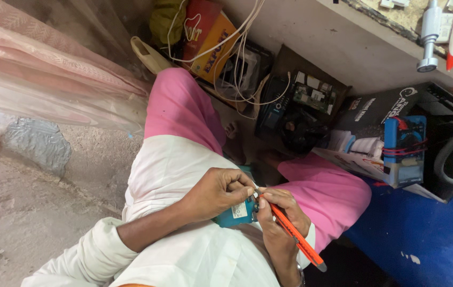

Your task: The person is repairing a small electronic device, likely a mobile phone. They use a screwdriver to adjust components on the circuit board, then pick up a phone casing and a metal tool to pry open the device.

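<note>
I sit with pink-trousered legs and a white shirt. My left hand (221, 191) pinches a small teal circuit board (235, 213) over my lap, fingertips at its upper edge. My right hand (281, 212) grips a red-orange handled tool (295, 236) like a pen, its tip meeting the left fingertips just above the board. Most of the board is hidden under both hands.
A blue multimeter (404, 143) lies on an open cardboard box (375, 109) to the right. Dark electronic parts with a green board (311, 95), white cables (237, 58) and a red-yellow package (205, 37) crowd the floor ahead. A pink cloth (40, 69) hangs at left; a shelf edge (375, 48) runs above.
</note>
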